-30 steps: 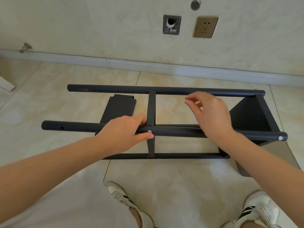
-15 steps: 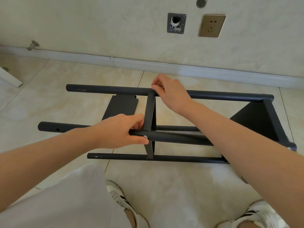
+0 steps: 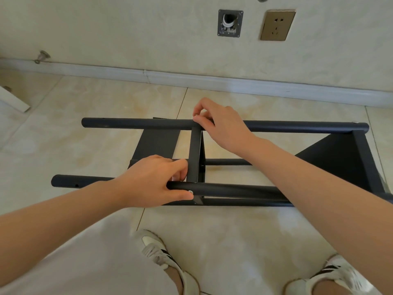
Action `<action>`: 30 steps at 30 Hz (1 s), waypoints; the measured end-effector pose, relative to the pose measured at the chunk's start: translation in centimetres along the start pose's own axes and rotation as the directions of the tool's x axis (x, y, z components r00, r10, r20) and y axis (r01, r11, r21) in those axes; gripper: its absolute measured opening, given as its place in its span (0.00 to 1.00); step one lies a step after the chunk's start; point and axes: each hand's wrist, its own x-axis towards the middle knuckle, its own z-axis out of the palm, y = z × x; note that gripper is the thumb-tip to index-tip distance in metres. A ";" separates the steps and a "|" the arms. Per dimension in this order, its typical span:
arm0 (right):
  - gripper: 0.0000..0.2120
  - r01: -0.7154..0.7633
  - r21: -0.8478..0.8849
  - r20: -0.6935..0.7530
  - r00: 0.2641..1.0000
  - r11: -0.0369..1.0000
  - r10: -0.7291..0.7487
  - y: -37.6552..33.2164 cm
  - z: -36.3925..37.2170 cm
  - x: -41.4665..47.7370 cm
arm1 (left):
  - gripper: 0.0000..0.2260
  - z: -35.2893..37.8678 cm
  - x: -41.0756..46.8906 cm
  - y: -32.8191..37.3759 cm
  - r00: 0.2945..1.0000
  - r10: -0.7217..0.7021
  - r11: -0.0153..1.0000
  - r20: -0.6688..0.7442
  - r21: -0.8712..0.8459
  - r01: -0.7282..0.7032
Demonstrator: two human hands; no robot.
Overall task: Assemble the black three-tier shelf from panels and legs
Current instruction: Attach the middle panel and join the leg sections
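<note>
Black shelf frame lying on its side on the tiled floor, near the floor's wall edge. Left hand: fingers curled round the near leg, beside the middle panel. Right hand: fingertips pinching a small silvery fastener at the far leg

Glossy beige tile floor meets a cream wall at a white baseboard. Far wall's got a gold socket right of an open wall box.
</note>
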 end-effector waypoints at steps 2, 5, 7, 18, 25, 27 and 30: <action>0.06 0.007 0.006 -0.012 1.000 1.000 -0.007 -0.2 0.2 -0.5 | 0.17 0.5 -0.3 -0.3 0.999 0.029 1.000 -0.028 -0.010 -0.029; 0.06 0.003 -0.001 -0.007 1.000 1.000 -0.003 -0.6 0.3 -1.1 | 0.19 1.2 -0.7 -0.8 0.992 0.086 0.996 -0.092 0.003 -0.087; 0.06 -0.004 0.002 -0.008 1.000 1.000 0.004 -0.9 0.3 -1.4 | 0.18 1.5 -1.1 -1.0 0.984 0.126 0.992 -0.122 0.018 -0.125; 0.07 -0.023 -0.001 -0.012 1.000 1.000 0.023 -2.1 0.8 -3.5 | 0.33 3.7 -2.0 -1.2 0.924 0.297 0.943 -0.243 0.226 -0.244; 0.08 -0.047 0.127 -0.039 0.998 0.991 0.053 -2.7 0.5 -4.2 | 0.37 4.8 -2.4 -1.3 0.926 0.306 0.944 -0.220 0.195 -0.266; 0.08 0.054 0.110 -0.184 0.982 0.992 -0.033 -3.1 0.2 -4.9 | 0.37 4.9 -2.4 -1.3 0.929 0.299 0.947 -0.217 0.190 -0.260; 0.06 0.226 0.034 -0.213 0.953 0.973 -0.214 -3.4 -0.1 -7.3 | 0.37 5.0 -2.4 -1.3 0.932 0.297 0.946 -0.207 0.196 -0.258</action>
